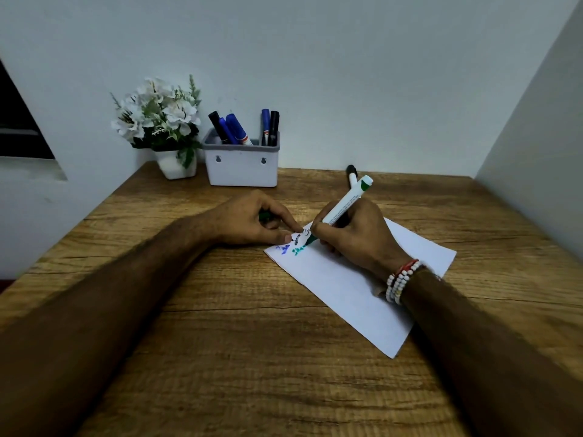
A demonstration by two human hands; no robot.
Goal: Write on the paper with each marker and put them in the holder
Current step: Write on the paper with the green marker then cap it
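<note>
My right hand (356,238) grips a white marker with green ends (345,201), its green tip touching the white paper (344,298) beside green, blue and black marks. My left hand (252,220) rests on the table at the paper's far left corner, fingertips on the sheet, fingers curled round a green cap (264,216) that barely shows. A white holder with a grey rim (241,167) stands at the back with several blue and black markers in it. One black-capped marker (351,175) lies on the table behind my right hand.
A white pot of white artificial flowers (164,127) stands left of the holder against the wall. The wooden table (220,342) sits in a corner, with a wall close on the right and a dark opening at the far left.
</note>
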